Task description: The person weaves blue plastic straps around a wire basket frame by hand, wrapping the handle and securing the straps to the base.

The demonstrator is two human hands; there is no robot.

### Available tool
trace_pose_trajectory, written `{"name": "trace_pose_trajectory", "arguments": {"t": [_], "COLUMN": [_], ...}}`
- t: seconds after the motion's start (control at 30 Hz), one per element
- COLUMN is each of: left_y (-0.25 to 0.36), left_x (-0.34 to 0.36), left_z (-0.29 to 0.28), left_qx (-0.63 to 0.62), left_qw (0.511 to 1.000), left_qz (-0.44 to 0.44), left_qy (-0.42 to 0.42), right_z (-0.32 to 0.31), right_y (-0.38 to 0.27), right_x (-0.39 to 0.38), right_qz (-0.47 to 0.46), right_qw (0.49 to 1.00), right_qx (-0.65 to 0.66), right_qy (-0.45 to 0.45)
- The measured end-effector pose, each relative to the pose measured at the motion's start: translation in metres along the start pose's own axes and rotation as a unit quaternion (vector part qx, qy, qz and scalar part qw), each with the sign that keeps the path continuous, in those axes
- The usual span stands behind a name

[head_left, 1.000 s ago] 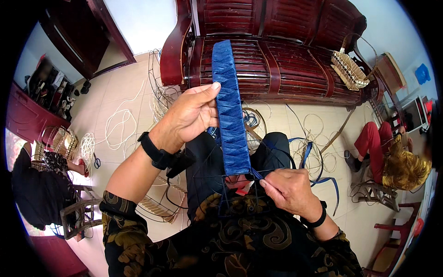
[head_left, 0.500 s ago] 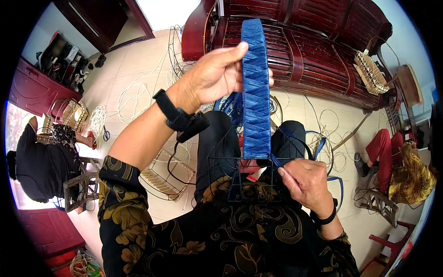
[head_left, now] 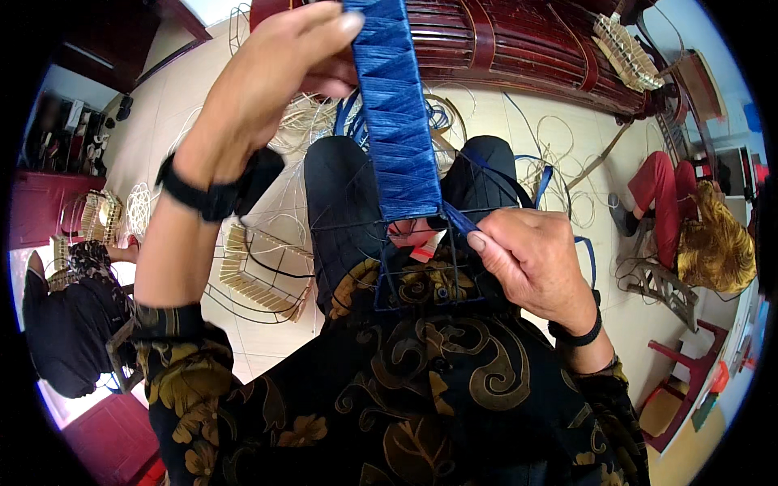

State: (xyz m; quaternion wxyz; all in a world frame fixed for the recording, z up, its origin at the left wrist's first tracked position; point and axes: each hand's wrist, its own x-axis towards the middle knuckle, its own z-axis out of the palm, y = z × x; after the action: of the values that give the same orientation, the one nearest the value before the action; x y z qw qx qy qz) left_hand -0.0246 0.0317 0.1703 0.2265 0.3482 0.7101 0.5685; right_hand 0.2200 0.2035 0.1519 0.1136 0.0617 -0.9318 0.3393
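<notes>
A long band wrapped in blue strip, like a basket handle (head_left: 397,121), rises from a black wire frame (head_left: 340,235) over my lap. My left hand (head_left: 267,77), slightly blurred, is closed at the upper left edge of the band, thumb against it; some of its fingertips are hidden. At the band's lower end, a flat blue strip (head_left: 459,217) leads off to the right, and my right hand (head_left: 531,259) pinches it between thumb and curled fingers. Loose blue strip (head_left: 545,186) trails beyond my right hand.
A partly woven basket frame (head_left: 263,271) lies on the floor at my left. Coils of pale cane (head_left: 559,154) spread beyond my knees. A dark red wooden bench (head_left: 527,49) stands ahead, a basket (head_left: 628,53) on its right end. People sit at left (head_left: 73,324) and right (head_left: 713,243).
My left hand and the band's top have moved up and to the left, so the top leaves the picture. The view has shifted too. My right hand still pinches the strip.
</notes>
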Motion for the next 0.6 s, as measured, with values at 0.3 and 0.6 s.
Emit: {"name": "trace_pose_trajectory", "arguments": {"t": [0.3, 0.6], "left_y": [0.009, 0.010], "left_x": [-0.114, -0.083], "left_z": [0.052, 0.073], "left_qx": [0.170, 0.242], "left_qw": [0.983, 0.932], "left_qz": [0.072, 0.267], "left_qy": [0.005, -0.028], "right_z": [-0.010, -0.023], "right_y": [-0.008, -0.009], "right_x": [0.001, 0.001], "right_qz": [0.073, 0.072], "right_qw": [0.993, 0.993], "right_qx": [0.084, 0.090], "right_qy": [-0.030, -0.026]}}
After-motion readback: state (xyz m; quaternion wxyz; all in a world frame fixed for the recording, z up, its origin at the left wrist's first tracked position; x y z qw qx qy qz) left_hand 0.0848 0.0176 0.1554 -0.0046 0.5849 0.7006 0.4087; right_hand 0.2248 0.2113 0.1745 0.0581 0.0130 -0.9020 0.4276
